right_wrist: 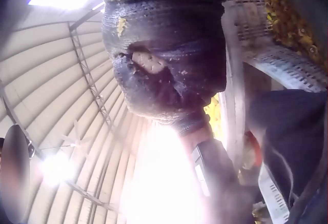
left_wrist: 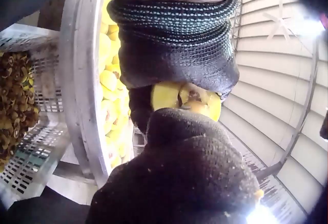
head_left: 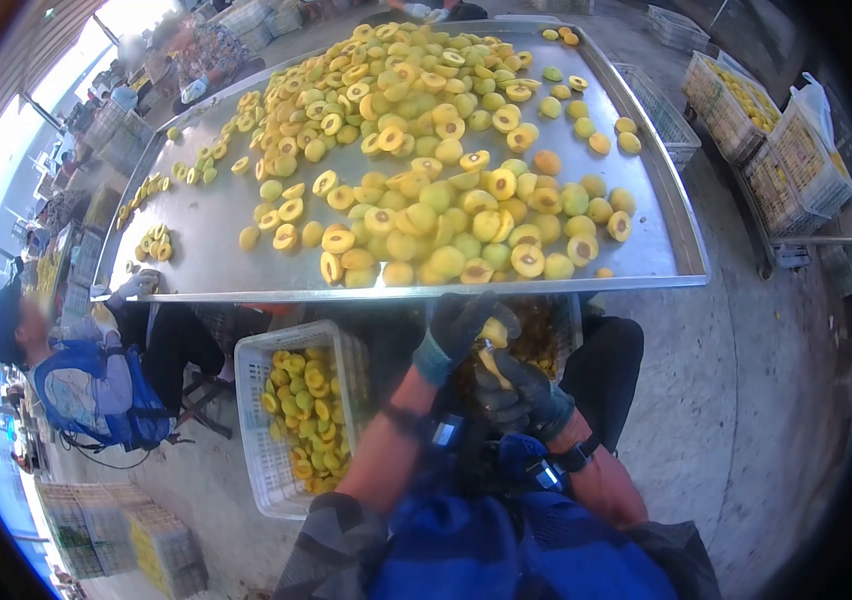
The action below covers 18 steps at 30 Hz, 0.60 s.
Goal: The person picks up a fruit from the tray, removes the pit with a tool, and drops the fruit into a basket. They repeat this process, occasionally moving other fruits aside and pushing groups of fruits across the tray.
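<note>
My gloved left hand (head_left: 458, 328) holds a yellow peach half (left_wrist: 166, 95) just beyond the near edge of the metal tray (head_left: 196, 278). The cut face and brown centre show in the left wrist view. Close against it, my gloved right hand (head_left: 531, 395) curls round a small hand tool (head_left: 494, 368) with a yellowish handle and a metallic glint near the fruit. From the right wrist view the glove (right_wrist: 164, 60) hides the tool; a hole in it bares some skin. A large heap of whole-looking and halved peaches (head_left: 386, 90) covers much of the tray.
A white crate (head_left: 246, 400) of peach halves stands on the floor to my left. Below the tray, another crate (left_wrist: 48, 75) holds brown pits. Stacked crates (head_left: 796, 190) sit on a cart at right. Another person (head_left: 96, 380) sits at the tray's left corner.
</note>
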Each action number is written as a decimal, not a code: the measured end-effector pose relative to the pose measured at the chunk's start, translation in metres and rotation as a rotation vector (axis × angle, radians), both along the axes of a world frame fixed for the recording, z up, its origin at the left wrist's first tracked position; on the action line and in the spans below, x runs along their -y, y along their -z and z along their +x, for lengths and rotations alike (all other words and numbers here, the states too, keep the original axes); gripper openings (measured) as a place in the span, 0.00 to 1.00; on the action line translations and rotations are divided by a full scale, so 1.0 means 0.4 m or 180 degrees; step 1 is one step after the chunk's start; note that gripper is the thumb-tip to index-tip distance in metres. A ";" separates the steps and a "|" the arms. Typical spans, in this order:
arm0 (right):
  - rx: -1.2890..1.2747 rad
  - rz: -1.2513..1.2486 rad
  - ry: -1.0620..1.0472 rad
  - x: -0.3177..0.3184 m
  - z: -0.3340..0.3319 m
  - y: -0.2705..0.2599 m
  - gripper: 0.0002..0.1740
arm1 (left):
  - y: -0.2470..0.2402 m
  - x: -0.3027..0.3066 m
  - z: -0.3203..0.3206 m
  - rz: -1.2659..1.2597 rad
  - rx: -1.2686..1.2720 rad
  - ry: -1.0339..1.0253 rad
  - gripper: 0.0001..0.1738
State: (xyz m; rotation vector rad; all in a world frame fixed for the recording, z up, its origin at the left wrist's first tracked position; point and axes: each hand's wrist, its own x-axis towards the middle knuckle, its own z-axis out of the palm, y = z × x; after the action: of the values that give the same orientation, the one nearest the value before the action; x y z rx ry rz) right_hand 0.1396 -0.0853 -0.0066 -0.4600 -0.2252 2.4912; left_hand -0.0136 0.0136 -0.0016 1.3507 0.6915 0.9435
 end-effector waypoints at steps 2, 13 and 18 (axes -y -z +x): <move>-0.0063 0.0005 0.0046 -0.002 0.002 0.004 0.23 | 0.005 -0.002 0.007 -0.0143 0.0108 0.0014 0.25; 0.2005 0.1145 0.0635 -0.018 -0.013 0.045 0.22 | 0.207 -0.046 0.029 0.1865 -0.2552 -0.0793 0.14; 0.3878 0.3860 0.1137 -0.064 -0.015 0.085 0.18 | 0.188 -0.049 0.058 0.1824 -0.2635 -0.1458 0.08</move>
State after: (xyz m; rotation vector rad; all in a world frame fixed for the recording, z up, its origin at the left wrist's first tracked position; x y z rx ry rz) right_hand 0.1337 -0.0598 -0.0406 -1.1911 -1.7398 1.0580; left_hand 0.0094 0.0332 -0.0770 2.1879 1.4791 0.9601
